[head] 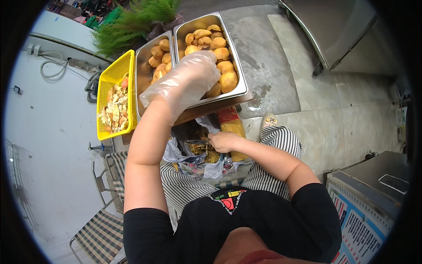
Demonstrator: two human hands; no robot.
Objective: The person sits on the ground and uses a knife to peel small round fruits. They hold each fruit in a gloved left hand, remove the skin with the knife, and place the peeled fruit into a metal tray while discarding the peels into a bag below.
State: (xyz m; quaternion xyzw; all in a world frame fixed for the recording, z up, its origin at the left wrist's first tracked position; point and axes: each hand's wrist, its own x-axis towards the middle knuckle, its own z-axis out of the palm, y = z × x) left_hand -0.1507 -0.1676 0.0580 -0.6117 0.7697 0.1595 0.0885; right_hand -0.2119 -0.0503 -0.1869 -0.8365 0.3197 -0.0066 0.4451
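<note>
My left hand (202, 67), in a clear plastic glove, reaches over the right-hand steel pan (244, 84), which holds several peeled, brownish-yellow round fruits or vegetables (228, 82). Its fingers are hidden, so I cannot tell whether they grip one. Beside that pan, a second steel pan (142, 66) holds more of the same pieces. My bare right hand (222, 142) is closed on the handle of a metal-bladed tool, perhaps a peeler or knife (197, 142). The blade lies above a paper-lined bin holding yellowish peelings (211, 155).
A yellow plastic basket (132, 99) with pale scraps (115, 110) stands left of the pans. Green feathery plants (132, 26) are behind them. A yellow bag (232, 125) lies by the bin. Striped folding chairs (99, 232) are at lower left, steel cabinets (343, 36) at right.
</note>
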